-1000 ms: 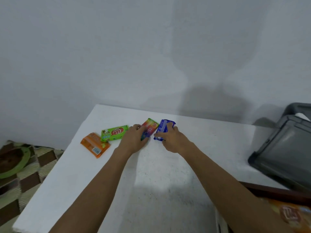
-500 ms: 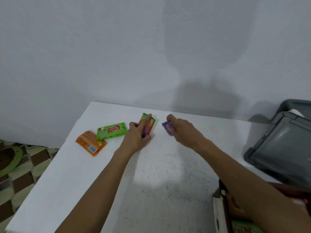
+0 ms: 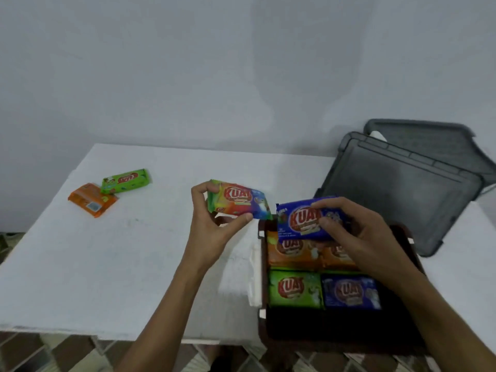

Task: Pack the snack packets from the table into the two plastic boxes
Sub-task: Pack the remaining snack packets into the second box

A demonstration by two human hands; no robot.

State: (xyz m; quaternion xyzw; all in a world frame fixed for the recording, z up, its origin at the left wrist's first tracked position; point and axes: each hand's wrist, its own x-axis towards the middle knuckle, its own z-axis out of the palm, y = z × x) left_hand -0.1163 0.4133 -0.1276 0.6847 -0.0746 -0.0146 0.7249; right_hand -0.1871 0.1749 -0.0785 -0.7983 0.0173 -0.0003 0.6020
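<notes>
My left hand (image 3: 212,226) pinches a rainbow-coloured snack packet (image 3: 237,201) above the table, just left of the dark plastic box (image 3: 264,326). My right hand (image 3: 357,237) grips a blue packet (image 3: 298,221) over the box's far end. Inside the box lie orange packets (image 3: 292,251), a green packet (image 3: 294,288) and a blue packet (image 3: 351,292). At the table's far left, a green packet (image 3: 124,181) lies partly on an orange packet (image 3: 91,202).
Two grey lids (image 3: 402,189) lie overlapping at the back right of the white table (image 3: 112,264). The table's front edge runs just below my forearms, with a patterned floor (image 3: 67,355) beneath. A white wall stands behind.
Both hands lifted their packets off the table and carried them back toward me and to the right. The view dropped, bringing the box and its contents into sight.
</notes>
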